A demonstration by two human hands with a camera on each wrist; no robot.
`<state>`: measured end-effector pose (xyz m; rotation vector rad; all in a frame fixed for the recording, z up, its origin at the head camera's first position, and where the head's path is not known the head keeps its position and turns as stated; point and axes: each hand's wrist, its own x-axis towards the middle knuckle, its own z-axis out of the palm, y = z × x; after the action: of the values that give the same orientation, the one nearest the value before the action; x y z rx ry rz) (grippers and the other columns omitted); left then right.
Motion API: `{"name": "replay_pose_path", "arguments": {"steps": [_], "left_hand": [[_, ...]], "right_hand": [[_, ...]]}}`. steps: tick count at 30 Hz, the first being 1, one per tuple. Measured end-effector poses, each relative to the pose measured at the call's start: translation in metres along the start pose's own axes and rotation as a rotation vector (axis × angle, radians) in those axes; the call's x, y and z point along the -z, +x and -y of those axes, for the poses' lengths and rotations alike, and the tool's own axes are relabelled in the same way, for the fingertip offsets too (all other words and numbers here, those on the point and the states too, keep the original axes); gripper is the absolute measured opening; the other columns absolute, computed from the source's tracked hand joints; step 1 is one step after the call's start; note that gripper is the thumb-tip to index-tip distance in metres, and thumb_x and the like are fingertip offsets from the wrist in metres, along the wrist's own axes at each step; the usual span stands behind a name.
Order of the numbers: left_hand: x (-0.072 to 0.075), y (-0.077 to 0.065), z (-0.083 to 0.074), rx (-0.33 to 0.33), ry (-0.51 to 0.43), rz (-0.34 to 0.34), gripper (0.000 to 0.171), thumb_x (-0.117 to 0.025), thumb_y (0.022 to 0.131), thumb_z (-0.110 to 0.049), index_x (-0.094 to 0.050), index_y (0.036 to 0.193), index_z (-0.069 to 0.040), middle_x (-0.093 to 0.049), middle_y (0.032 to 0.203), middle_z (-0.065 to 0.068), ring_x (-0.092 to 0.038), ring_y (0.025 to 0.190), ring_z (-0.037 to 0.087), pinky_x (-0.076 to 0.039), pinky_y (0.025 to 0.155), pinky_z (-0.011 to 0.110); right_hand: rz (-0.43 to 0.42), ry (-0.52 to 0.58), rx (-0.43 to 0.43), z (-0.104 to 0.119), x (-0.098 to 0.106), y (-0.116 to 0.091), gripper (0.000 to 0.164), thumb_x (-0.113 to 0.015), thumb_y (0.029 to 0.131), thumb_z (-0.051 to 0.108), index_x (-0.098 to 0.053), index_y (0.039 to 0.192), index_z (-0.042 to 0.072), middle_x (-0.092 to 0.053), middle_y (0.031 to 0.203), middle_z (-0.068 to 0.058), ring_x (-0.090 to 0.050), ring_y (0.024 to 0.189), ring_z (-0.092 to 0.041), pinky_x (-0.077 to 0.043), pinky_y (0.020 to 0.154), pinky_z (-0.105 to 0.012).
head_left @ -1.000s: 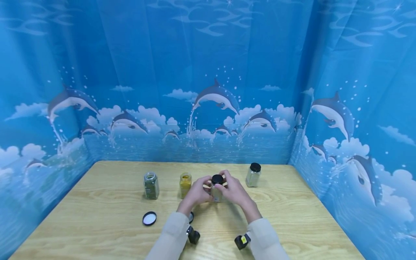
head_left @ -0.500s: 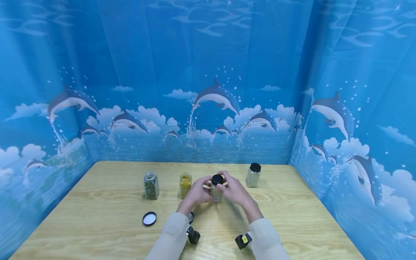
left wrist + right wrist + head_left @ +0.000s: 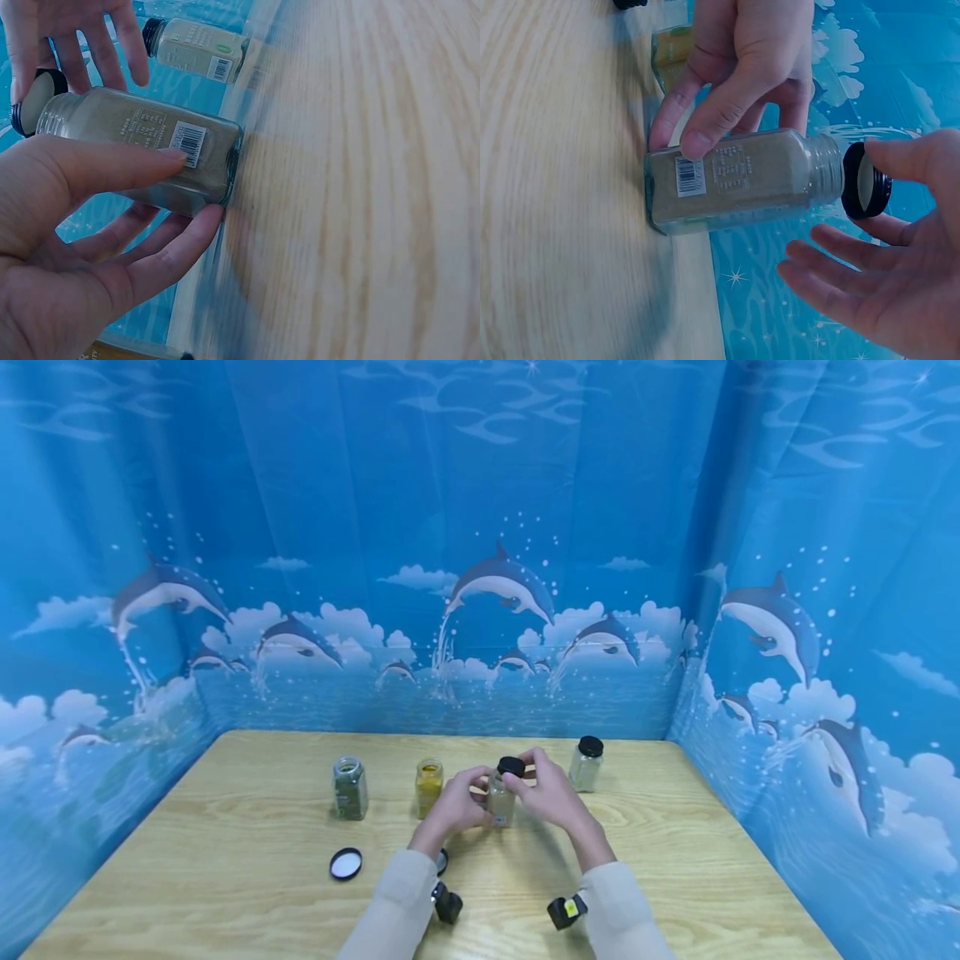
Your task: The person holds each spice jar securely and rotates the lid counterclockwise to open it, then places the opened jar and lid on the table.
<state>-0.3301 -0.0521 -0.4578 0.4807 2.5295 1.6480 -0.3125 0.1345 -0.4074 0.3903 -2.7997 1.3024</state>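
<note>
A square glass spice jar of greyish-brown powder (image 3: 757, 176) stands upright on the table. My left hand (image 3: 97, 247) grips its body, the thumb beside the barcode label. Its threaded neck is bare in both wrist views. Just off the mouth, tilted, is the black lid (image 3: 866, 182), which my right hand (image 3: 915, 247) pinches between thumb and index finger; the other fingers are spread. In the head view the left hand (image 3: 459, 803) is at the jar's left, and the right hand (image 3: 553, 789) holds the lid at its upper right.
Left of the hands stand two lidless jars, one with green contents (image 3: 350, 793) and one with yellow powder (image 3: 429, 787). A lidded jar (image 3: 586, 767) is behind the right hand. A black lid (image 3: 346, 864) lies white side up; another lid (image 3: 442, 861) is partly behind the left wrist.
The lid was seated on the jar in both earlier frames. Now my right hand has lifted it up and to the right, off the neck. The left hand keeps its grip.
</note>
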Motion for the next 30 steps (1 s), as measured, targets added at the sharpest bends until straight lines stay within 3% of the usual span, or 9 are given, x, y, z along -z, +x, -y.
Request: {"name": "replay_pose_path", "arguments": {"steps": [5,14,22,30], "left_hand": [[-0.001,0.0,-0.001,0.022,0.009,0.003,0.076,-0.082,0.069,0.015,-0.063,0.137,-0.013,-0.067,0.123,0.022,-0.071,0.111,0.042,-0.062,0.093,0.051],[-0.002,0.001,-0.002,0.026,0.047,-0.016,0.073,-0.081,0.072,0.015,-0.062,0.138,-0.013,-0.066,0.123,0.021,-0.069,0.115,0.042,-0.061,0.096,0.05],[-0.003,0.001,0.0,0.026,0.035,-0.021,0.074,-0.08,0.073,0.014,-0.06,0.139,-0.011,-0.065,0.125,0.021,-0.068,0.116,0.043,-0.06,0.097,0.052],[-0.005,0.003,0.002,0.023,0.022,-0.059,0.075,-0.079,0.073,0.014,-0.056,0.141,-0.01,-0.064,0.129,0.023,-0.066,0.121,0.044,-0.058,0.101,0.054]], "right_hand": [[-0.038,0.034,-0.024,-0.002,0.004,0.001,0.039,-0.07,0.098,0.033,-0.054,0.124,0.008,-0.065,0.13,-0.02,-0.066,0.121,-0.036,-0.063,0.085,-0.045],[-0.074,0.048,-0.006,-0.005,0.005,0.003,0.031,-0.079,0.089,0.025,-0.057,0.106,0.009,-0.07,0.118,-0.015,-0.07,0.106,-0.028,-0.061,0.073,-0.036],[-0.111,0.047,0.043,-0.003,0.007,0.003,0.03,-0.083,0.081,0.015,-0.058,0.096,0.007,-0.073,0.104,-0.015,-0.072,0.09,-0.023,-0.063,0.076,-0.037],[-0.07,0.027,0.059,-0.005,0.015,0.002,0.028,-0.081,0.082,0.017,-0.057,0.094,0.008,-0.07,0.1,-0.011,-0.068,0.086,-0.019,-0.059,0.074,-0.035]]}}
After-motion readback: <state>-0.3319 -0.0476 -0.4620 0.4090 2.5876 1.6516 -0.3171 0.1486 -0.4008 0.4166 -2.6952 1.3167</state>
